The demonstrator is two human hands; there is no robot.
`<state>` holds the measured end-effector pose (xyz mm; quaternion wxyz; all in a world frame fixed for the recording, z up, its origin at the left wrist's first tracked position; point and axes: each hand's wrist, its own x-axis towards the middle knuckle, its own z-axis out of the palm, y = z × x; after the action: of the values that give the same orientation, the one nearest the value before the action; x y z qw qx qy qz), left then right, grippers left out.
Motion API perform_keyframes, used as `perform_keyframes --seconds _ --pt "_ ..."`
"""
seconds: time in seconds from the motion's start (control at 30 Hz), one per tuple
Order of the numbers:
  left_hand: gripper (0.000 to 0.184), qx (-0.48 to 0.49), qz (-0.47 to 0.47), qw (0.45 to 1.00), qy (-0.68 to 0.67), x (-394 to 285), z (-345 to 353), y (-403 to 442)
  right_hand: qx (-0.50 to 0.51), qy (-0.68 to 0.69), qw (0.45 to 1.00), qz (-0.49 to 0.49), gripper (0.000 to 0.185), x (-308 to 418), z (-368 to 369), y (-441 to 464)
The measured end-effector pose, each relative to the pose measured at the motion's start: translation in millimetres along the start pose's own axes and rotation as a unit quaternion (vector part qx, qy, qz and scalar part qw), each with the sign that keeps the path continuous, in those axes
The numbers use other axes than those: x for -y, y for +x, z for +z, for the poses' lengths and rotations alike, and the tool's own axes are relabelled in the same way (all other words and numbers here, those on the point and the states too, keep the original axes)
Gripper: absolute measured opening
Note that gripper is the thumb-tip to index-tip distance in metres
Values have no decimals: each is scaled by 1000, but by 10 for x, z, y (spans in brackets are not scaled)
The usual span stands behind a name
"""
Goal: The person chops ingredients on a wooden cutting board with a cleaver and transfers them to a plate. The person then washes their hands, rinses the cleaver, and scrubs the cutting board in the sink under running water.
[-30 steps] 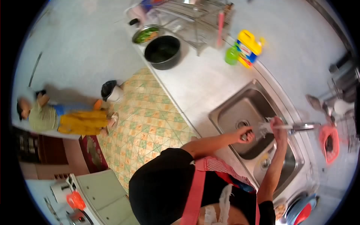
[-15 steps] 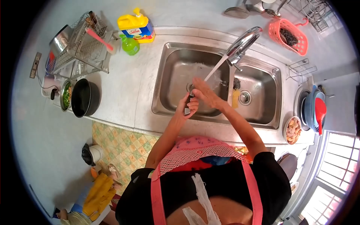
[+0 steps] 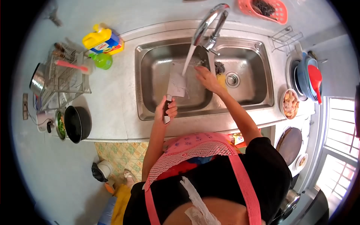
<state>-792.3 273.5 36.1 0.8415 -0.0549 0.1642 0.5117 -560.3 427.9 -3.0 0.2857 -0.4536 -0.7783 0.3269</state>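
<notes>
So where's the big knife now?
In the head view, the knife is in the person's left hand, with its blade over the left basin, under the water running from the tap.

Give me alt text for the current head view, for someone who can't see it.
The left hand holds a cleaver by its handle over a double sink, water from the faucet running onto the blade. The right hand, open, is beside the stream, apart from the cleaver.

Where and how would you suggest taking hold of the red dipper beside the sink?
I'd grip the red dipper by its slim handle from the near side of the counter, since the handle juts that way from the rounded cup.
</notes>
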Motion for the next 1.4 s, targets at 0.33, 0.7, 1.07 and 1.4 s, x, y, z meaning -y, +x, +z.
perform_keyframes --seconds 0.33,0.7,1.07,1.4 --pt "15 -144 -17 944 -295 -289 32 1165 78 -186 953 227 42 -2193 137 -650" --pt "14 -145 -93 981 -86 -389 -6 1505 82 -122 916 372 59 -1240 -607 -800" --pt "17 -96 -74 993 2 -139 -12 262 78 113 990 37 48 278 -161 -99" --pt "30 -82 -48 983 157 -12 149 -132 13 -138 990 -12 33 -578 833 707"
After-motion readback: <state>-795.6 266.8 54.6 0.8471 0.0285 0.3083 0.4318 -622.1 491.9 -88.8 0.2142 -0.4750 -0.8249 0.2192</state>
